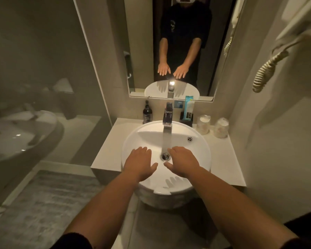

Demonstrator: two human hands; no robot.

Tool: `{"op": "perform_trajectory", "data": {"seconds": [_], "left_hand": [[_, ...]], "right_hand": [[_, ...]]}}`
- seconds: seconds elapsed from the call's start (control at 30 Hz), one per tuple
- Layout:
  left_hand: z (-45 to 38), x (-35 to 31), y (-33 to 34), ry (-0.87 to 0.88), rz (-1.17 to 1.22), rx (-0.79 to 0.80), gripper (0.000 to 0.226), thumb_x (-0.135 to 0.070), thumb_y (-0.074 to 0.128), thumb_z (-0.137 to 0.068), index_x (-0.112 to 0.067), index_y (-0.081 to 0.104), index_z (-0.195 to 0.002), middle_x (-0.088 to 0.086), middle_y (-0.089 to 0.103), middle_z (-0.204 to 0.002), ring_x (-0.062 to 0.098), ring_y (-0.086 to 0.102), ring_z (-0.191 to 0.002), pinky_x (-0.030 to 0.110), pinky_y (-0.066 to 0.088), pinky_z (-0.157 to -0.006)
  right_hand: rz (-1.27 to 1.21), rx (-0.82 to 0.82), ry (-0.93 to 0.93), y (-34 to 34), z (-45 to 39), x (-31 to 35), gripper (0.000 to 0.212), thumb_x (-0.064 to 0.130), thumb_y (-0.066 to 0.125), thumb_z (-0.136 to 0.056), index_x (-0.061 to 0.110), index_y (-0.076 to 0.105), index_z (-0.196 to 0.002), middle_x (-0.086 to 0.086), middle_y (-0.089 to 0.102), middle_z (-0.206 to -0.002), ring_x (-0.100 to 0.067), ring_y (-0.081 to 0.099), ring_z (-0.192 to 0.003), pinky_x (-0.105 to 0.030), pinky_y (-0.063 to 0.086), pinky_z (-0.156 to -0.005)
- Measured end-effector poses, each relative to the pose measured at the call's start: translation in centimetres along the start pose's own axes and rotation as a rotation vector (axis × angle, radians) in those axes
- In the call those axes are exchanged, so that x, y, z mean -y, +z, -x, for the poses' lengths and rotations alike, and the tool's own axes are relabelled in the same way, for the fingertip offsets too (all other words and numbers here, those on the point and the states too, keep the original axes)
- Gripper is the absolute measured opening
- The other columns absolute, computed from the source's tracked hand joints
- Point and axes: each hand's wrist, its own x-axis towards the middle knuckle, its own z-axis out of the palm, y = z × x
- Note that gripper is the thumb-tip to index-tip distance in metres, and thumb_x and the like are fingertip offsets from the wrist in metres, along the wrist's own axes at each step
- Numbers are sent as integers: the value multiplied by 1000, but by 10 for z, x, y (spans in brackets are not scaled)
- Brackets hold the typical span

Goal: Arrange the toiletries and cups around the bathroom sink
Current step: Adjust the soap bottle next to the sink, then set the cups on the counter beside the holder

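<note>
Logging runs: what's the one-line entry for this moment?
left hand open, empty | right hand open, empty | both over sink | wrapped cups untouched

I see a dim, warm-lit bathroom with pale walls. A mirror [171, 45] hangs on the far wall. A glass partition [43, 78] stands left, a grey mat [43, 203] covers the near-left floor, and a coiled cord [266, 72] hangs right.

Empty hands [139, 163] above sink [201, 141]
</note>
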Motion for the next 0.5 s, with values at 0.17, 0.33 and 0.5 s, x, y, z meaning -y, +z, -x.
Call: {"op": "perform_trajectory", "data": {"seconds": [0.17, 0.33, 0.5], "left_hand": [[5, -16, -1, 88, 13, 4, 59, -61, 37, -84, -17, 51, -122, 4, 56, -122, 24, 50, -111, 40, 38, -99], [8, -22, -2, 187, -8, 1, 56, -60, 38, -83, -17, 51, -116, 2, 57, -111, 22, 49, -101, 38, 40, -93], [3, -23, -3, 213, -4, 2, 53, -60, 41, -83, -18, 52, -115, 1, 58, -110, 22, 52, -98, 37, 40, -90]], "right_hand": [[38, 38, 91, -2, 26, -17, 63, 64, 50, -81, 28, 48, -132, 0, 58, -132, -25, 55, -118, -43, 41, -101], [64, 98, 178, -6, 46, -23, 69, 61, 48, -85, 24, 36, -141, -5, 46, -145, -28, 44, -130, -44, 34, -109], [66, 87, 275, -10, 53, -19, 67, 61, 51, -84, 24, 39, -138, -4, 50, -140, -28, 49, -125, -44, 38, -105]]}}
